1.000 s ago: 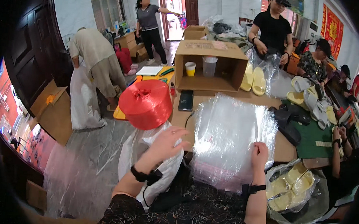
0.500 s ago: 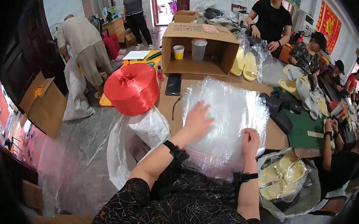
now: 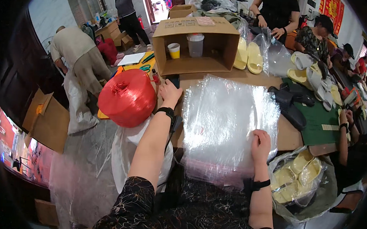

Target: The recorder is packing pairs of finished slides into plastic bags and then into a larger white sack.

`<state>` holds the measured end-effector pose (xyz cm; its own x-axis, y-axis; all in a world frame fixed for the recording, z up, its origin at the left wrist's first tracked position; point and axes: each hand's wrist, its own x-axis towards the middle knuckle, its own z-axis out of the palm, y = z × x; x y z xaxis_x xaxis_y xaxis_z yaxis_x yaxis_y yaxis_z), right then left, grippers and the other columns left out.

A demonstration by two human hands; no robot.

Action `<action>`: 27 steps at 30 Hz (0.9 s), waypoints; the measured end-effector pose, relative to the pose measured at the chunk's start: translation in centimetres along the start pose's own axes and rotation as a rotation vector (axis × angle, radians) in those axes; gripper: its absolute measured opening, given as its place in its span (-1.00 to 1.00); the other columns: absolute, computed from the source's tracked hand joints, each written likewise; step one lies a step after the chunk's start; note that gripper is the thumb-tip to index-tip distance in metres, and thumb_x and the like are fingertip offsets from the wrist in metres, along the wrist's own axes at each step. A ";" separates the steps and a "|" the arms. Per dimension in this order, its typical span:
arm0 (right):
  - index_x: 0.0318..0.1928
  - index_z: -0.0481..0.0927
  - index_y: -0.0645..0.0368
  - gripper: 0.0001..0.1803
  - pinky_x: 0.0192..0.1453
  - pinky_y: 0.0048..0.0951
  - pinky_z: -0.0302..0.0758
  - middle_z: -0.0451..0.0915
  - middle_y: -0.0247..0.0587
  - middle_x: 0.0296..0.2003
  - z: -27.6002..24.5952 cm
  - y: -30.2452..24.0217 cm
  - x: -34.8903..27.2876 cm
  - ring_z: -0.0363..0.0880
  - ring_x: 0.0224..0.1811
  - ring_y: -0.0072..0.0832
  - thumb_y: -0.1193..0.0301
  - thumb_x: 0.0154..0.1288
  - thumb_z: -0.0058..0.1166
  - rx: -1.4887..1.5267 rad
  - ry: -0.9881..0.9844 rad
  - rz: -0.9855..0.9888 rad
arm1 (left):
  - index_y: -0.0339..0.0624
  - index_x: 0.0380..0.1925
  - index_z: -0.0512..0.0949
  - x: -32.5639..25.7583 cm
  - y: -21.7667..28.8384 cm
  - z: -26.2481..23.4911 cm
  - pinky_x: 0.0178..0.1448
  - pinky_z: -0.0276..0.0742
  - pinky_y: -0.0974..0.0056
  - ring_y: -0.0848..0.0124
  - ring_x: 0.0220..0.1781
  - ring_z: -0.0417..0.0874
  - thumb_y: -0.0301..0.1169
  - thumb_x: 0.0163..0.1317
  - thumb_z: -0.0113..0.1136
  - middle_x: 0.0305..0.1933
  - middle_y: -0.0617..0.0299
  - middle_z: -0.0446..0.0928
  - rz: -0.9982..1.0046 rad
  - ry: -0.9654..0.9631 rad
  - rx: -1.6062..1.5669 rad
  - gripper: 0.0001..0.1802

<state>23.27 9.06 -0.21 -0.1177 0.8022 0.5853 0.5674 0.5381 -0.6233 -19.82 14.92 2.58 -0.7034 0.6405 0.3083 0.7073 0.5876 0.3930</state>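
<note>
1. The stack of clear plastic bags [image 3: 228,125] is lying flat on the table [image 3: 288,134], its long axis running away from the body.
2. Its near right edge is being pinned by the right hand [image 3: 261,144], fingers curled.
3. The left hand [image 3: 170,93] is being stretched forward-left, closing on a dark phone [image 3: 175,80], clear of the bags.

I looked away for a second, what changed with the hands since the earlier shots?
The left hand left the clear plastic bags and reached forward-left to the dark object by the cardboard box. The right hand stayed on the bags' near edge.
</note>
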 end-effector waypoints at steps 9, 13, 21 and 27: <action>-0.20 0.63 0.23 -0.84 0.00 -0.31 0.49 0.63 -0.14 -0.11 -0.2 -0.4 0.2 0.55 -0.07 -0.19 0.60 0.24 0.04 0.030 -0.018 0.047 | -0.31 0.15 0.42 1.4 0.3 0.9 0.24 0.44 -0.10 -0.08 0.21 0.45 -0.01 -0.06 0.39 0.13 -0.17 0.49 -0.078 0.090 0.098 -0.17; -0.19 0.63 0.26 -0.83 0.04 -0.31 0.49 0.62 -0.13 -0.10 0.1 -0.1 0.1 0.56 -0.03 -0.18 0.63 0.22 0.03 0.028 -0.025 0.055 | -0.30 0.16 0.42 1.4 0.2 1.2 0.26 0.40 -0.09 -0.07 0.22 0.43 -0.01 -0.07 0.39 0.12 -0.15 0.48 -0.092 0.121 0.097 -0.16; -0.18 0.63 0.25 -0.80 0.06 -0.29 0.49 0.62 -0.09 -0.09 0.1 0.0 0.5 0.56 -0.04 -0.16 0.67 0.21 0.01 -0.003 -0.046 0.008 | -0.33 0.14 0.38 2.0 0.3 1.4 0.24 0.38 -0.07 -0.02 0.23 0.39 -0.02 -0.09 0.40 0.12 -0.13 0.44 -0.136 0.117 0.126 -0.15; -0.17 0.64 0.24 -0.79 0.10 -0.27 0.49 0.62 -0.10 -0.07 0.2 -0.3 0.5 0.56 0.01 -0.17 0.66 0.22 0.03 0.006 -0.046 0.079 | -0.35 0.18 0.34 2.0 1.0 1.4 0.29 0.33 -0.09 -0.02 0.26 0.36 -0.03 -0.11 0.40 0.17 -0.13 0.40 -0.175 0.068 0.085 -0.11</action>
<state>22.84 9.36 0.15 -0.1100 0.8533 0.5098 0.5711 0.4740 -0.6702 -20.39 17.50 2.42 -0.8169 0.4919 0.3012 0.5756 0.7285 0.3715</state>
